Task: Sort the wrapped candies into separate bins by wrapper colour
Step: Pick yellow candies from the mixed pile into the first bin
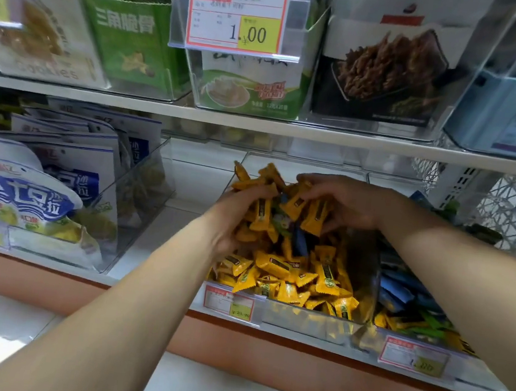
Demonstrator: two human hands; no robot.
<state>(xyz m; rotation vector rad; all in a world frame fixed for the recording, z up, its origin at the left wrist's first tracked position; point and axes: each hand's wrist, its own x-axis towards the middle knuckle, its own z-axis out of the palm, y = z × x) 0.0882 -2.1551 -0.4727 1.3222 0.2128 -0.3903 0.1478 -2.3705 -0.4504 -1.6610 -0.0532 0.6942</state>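
Head view: left hand (237, 217) and right hand (347, 202) both curled round bunch of yellow candies (296, 204), held over clear bin (297, 320) on lower shelf (193, 184). Blue candy (301, 243) exposed beneath. Best guess: hold yellows cupped aside, pinch blue stray out singly.

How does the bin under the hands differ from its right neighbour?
The middle bin holds almost only yellow candies; the right bin mixes blue, green and yellow ones. Left hand and right hand grip candies in the middle bin, none in the right bin. Both bins are clear, with price tags.
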